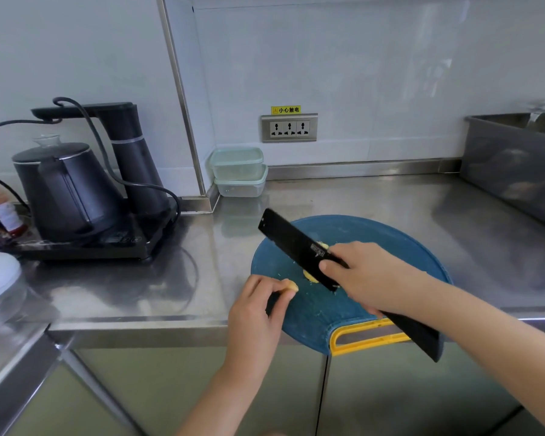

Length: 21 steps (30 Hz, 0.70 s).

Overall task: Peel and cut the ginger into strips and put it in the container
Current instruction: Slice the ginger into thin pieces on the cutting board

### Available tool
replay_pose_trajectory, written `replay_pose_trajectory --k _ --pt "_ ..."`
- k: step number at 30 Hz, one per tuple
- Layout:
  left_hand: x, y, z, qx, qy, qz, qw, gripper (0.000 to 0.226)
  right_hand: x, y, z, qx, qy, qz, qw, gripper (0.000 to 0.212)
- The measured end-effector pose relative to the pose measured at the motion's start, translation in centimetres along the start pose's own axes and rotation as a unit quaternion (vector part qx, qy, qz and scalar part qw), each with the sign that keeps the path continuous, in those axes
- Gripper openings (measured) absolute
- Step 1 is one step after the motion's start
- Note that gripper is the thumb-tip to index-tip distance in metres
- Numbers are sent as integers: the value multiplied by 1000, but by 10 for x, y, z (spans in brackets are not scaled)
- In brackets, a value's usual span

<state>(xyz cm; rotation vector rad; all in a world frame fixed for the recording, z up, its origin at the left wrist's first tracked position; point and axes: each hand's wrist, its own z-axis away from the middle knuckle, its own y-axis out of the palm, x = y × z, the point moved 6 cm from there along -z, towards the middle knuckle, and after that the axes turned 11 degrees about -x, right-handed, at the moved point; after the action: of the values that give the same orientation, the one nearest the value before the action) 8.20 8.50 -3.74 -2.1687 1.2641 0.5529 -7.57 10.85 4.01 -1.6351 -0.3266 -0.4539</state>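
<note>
Lower centre: left hand (258, 306) pinches a small pale-yellow peeled ginger piece (290, 286) over the round blue cutting board (390, 243). Right hand (368, 275) grips the black broad-bladed knife (293, 239). I judge we're mid-cutting. Next: lay the piece flat and slice thin.

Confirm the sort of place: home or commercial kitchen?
Kitchen, probably commercial or shared rather than home: all-steel counter, wall socket strip under a yellow warning label, and a blue cutting board where the right hand grips a black knife and the left hand pinches a ginger piece.
</note>
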Motion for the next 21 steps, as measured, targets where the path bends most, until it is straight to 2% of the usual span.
replay_pose_trajectory --k 4,11,14,21 --pt "-2 0 0 4 -1 0 1000 17 7 14 5 4 -53 69 996 28" --pt "1 1 0 7 -5 -6 1000 14 9 18 5 11 -53 66 996 26" --pt "0 0 0 6 -8 -1 1000 22 9 19 4 14 -52 66 996 30" --pt "1 0 -2 13 6 -3 1000 6 7 21 4 42 -32 53 997 24"
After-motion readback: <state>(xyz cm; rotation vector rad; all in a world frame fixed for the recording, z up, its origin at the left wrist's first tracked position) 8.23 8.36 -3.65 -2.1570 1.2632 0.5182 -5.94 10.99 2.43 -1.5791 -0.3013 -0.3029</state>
